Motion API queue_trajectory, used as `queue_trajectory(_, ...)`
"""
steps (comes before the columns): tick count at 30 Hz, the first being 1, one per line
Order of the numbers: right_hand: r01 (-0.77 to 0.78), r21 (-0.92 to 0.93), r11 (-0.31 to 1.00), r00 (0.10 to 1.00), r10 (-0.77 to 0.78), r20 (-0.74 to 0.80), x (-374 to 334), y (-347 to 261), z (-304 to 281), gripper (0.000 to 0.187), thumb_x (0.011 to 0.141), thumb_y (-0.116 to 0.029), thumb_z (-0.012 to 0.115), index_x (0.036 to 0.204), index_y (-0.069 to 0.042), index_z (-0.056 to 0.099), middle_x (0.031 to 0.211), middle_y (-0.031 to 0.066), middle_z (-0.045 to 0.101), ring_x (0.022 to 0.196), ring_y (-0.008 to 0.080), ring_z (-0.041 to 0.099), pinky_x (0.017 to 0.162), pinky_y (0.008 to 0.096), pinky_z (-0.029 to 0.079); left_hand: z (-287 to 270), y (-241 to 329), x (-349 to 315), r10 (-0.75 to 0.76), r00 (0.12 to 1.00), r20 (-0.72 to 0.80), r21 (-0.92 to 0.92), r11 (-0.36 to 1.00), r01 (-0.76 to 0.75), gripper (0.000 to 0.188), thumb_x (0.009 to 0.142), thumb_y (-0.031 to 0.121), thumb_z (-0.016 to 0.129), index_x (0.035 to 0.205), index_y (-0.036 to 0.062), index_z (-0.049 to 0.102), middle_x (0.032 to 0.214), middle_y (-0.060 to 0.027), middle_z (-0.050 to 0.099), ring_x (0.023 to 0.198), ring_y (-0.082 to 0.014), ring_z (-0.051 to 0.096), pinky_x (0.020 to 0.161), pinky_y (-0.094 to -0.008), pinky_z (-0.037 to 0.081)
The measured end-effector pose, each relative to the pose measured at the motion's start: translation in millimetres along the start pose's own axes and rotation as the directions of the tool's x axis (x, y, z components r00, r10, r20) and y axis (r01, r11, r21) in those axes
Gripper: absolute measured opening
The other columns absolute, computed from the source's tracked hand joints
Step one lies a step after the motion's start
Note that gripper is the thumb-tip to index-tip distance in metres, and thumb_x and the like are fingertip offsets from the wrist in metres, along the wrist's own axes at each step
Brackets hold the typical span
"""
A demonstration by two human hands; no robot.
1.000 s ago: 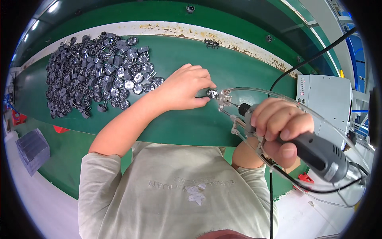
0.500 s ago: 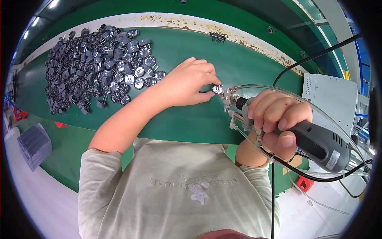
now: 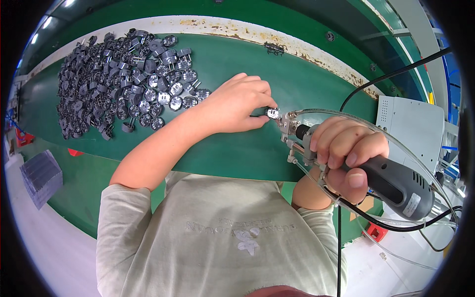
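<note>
Between thumb and forefinger, my left hand pinches a small round dark plug part with a shiny face, above the green worktop. My right hand is wrapped round a grey-black electric screwdriver. The metal nozzle at its front end, fed by a clear hose, reaches to the plug part's right side. Whether the tip touches it cannot be made out. To the left of my left hand lies a large heap of similar dark plug parts, some with metal pins sticking out.
The green worktop has a rust-worn white rail along its far edge. A light grey machine box stands at the right. Black cables and hoses hang around the screwdriver. A grey-blue box is at the lower left.
Both hands keep their hold on the plug part and the screwdriver. The whole view has shifted very slightly; otherwise hardly anything differs.
</note>
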State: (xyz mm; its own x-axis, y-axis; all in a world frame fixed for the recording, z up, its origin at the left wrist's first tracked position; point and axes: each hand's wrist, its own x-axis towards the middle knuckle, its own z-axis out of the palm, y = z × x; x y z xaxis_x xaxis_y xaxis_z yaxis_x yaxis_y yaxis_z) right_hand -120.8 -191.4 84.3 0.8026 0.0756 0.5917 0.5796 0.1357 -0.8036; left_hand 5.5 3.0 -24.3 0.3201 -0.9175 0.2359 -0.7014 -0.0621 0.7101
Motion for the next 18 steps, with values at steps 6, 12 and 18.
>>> queue_trajectory(6, 0.007, 0.005, 1.0, 1.0, -0.007, -0.007, 0, 2, 1, 0.025, 0.091, -0.011, 0.072, 0.102, -0.006, 0.051, 0.074, 0.0064, 0.061, 0.059, 0.0199, 0.059, 0.059, 0.0398, 0.055, 0, 0, -1, 0.003, 1.0, -0.002, 0.008, 1.0, -0.003, 0.029, 0.082, 0.019, 0.08, 0.11, 0.0111, 0.076, 0.095, -0.0021, 0.061, 0.098, -0.0224, 0.06, 0.089, -0.0372, 0.044)
queue_trajectory(12, -0.033, -0.081, 0.996, 0.998, 0.029, -0.058, 5, 1, 16, 0.021, 0.09, -0.014, 0.07, 0.096, -0.008, 0.051, 0.069, 0.0048, 0.058, 0.054, 0.0187, 0.057, 0.055, 0.0384, 0.054, 2, 0, -1, 0.013, 1.0, -0.014, 0.002, 1.0, -0.013, 0.028, 0.082, 0.019, 0.08, 0.108, 0.0108, 0.076, 0.095, -0.0021, 0.062, 0.097, -0.0227, 0.06, 0.087, -0.0373, 0.044)
queue_trajectory(18, -0.06, -0.175, 0.983, 0.998, 0.054, -0.039, 13, 3, 31, 0.028, 0.067, 0.008, 0.072, 0.087, -0.004, 0.056, 0.067, 0.0089, 0.06, 0.057, 0.0234, 0.058, 0.058, 0.0358, 0.052, 1, 4, 1, 0.012, 1.0, 0.006, 0.025, 1.0, -0.013, 0.025, 0.079, 0.019, 0.079, 0.102, 0.011, 0.076, 0.096, -0.0023, 0.065, 0.099, -0.0235, 0.062, 0.086, -0.0377, 0.045)
